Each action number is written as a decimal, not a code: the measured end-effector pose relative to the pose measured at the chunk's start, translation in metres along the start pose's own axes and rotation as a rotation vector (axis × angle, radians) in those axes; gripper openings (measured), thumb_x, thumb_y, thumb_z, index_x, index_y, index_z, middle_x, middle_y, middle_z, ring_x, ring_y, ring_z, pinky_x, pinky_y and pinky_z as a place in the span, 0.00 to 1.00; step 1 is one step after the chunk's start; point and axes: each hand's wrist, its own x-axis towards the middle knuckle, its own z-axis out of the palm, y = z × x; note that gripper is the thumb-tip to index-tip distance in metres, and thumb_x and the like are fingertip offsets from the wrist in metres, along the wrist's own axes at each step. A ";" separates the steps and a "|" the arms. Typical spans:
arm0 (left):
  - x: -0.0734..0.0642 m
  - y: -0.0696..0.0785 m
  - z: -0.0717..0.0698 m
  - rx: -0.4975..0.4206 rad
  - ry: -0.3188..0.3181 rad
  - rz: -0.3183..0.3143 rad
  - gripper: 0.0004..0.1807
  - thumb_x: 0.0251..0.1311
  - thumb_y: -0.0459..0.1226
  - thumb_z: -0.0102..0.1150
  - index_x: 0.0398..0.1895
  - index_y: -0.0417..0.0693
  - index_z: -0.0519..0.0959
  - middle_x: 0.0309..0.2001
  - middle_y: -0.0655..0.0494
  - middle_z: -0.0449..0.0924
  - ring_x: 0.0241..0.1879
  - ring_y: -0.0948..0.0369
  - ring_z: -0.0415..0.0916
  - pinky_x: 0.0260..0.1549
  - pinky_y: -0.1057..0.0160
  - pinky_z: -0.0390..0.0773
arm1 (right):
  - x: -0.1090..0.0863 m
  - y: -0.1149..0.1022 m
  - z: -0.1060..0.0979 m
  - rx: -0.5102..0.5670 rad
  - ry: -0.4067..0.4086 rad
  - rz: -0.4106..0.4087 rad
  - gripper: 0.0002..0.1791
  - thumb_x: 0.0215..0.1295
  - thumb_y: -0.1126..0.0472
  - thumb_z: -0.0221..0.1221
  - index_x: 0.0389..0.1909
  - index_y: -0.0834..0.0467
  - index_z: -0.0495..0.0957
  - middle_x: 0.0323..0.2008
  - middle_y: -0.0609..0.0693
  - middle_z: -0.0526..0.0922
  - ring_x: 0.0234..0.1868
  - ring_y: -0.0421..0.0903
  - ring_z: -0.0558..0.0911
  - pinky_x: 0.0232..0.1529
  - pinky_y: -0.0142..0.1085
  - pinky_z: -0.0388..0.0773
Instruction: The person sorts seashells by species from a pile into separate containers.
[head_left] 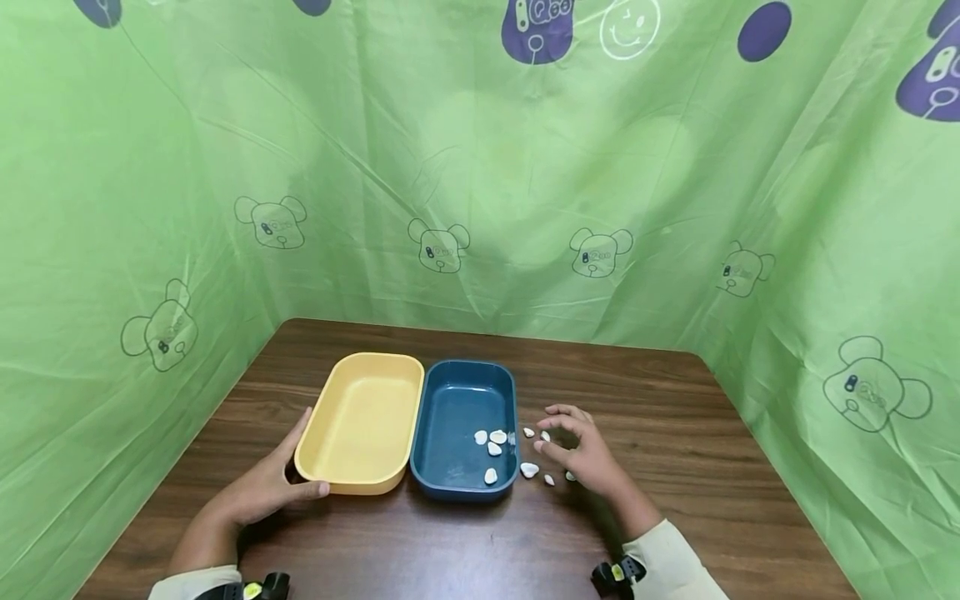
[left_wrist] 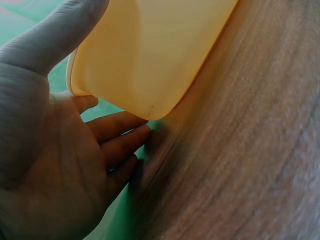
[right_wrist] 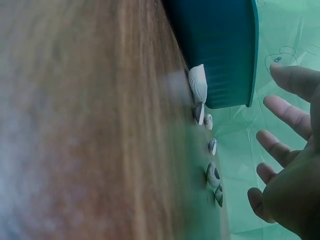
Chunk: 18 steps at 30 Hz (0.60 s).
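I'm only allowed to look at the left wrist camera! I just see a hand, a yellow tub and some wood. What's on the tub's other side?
Observer: In the head view, a blue tub stands right next to the yellow tub.
Child: Ooh! Is there anything inside the blue one?
Observer: Yes, a few small white shells lie in it, toward its right side.
Child: And where's the other hand? I can't find it!
Observer: The right hand is to the right of the blue tub, near some loose shells that lie outside it.
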 end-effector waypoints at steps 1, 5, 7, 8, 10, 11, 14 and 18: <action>0.000 0.000 0.000 -0.002 0.000 -0.001 0.73 0.61 0.34 0.77 0.91 0.55 0.27 0.88 0.27 0.32 0.81 0.24 0.40 0.61 0.90 0.50 | -0.001 0.001 0.000 0.002 0.000 0.004 0.15 0.65 0.60 0.77 0.50 0.59 0.90 0.70 0.64 0.79 0.78 0.68 0.64 0.75 0.70 0.56; -0.001 -0.001 0.000 -0.009 0.001 0.001 0.73 0.61 0.34 0.77 0.91 0.56 0.27 0.88 0.28 0.31 0.81 0.24 0.40 0.62 0.90 0.51 | -0.002 0.008 -0.001 0.014 -0.002 0.000 0.16 0.63 0.61 0.78 0.50 0.60 0.89 0.72 0.66 0.77 0.81 0.72 0.59 0.77 0.75 0.51; 0.000 -0.001 0.000 -0.009 0.001 -0.001 0.73 0.61 0.34 0.77 0.91 0.57 0.27 0.88 0.28 0.32 0.81 0.24 0.40 0.61 0.90 0.51 | -0.003 0.012 -0.001 0.007 -0.002 -0.002 0.17 0.61 0.60 0.79 0.50 0.59 0.90 0.73 0.65 0.77 0.81 0.71 0.60 0.77 0.74 0.53; 0.000 -0.001 0.000 -0.007 0.001 -0.001 0.73 0.61 0.34 0.77 0.91 0.57 0.27 0.88 0.28 0.32 0.81 0.24 0.41 0.62 0.90 0.51 | -0.003 0.014 -0.001 0.005 -0.004 -0.001 0.18 0.60 0.60 0.80 0.50 0.58 0.90 0.73 0.65 0.77 0.80 0.71 0.62 0.76 0.72 0.55; 0.000 -0.001 0.000 -0.004 0.002 -0.001 0.73 0.61 0.34 0.77 0.91 0.56 0.27 0.88 0.28 0.32 0.81 0.24 0.42 0.62 0.90 0.51 | -0.004 0.017 -0.001 -0.004 -0.009 0.001 0.20 0.58 0.59 0.81 0.52 0.57 0.90 0.73 0.64 0.77 0.78 0.69 0.66 0.74 0.67 0.60; -0.001 0.000 0.000 -0.003 0.002 -0.003 0.73 0.61 0.34 0.78 0.91 0.57 0.27 0.88 0.28 0.32 0.81 0.24 0.42 0.62 0.89 0.52 | -0.005 0.019 -0.001 -0.010 -0.012 0.004 0.21 0.58 0.59 0.82 0.52 0.56 0.90 0.73 0.64 0.77 0.77 0.68 0.67 0.73 0.65 0.62; -0.001 0.000 0.000 -0.006 0.001 -0.007 0.72 0.61 0.34 0.77 0.91 0.56 0.27 0.88 0.28 0.33 0.81 0.26 0.43 0.62 0.89 0.52 | -0.006 0.023 -0.001 -0.014 -0.029 0.006 0.24 0.55 0.59 0.83 0.53 0.56 0.89 0.73 0.64 0.77 0.76 0.67 0.70 0.72 0.61 0.64; -0.001 0.000 0.000 -0.002 0.003 -0.011 0.72 0.62 0.35 0.77 0.91 0.56 0.28 0.88 0.28 0.34 0.82 0.33 0.47 0.63 0.88 0.53 | -0.008 0.026 -0.001 0.004 -0.062 0.015 0.24 0.53 0.59 0.84 0.52 0.56 0.90 0.74 0.65 0.75 0.77 0.68 0.69 0.72 0.61 0.64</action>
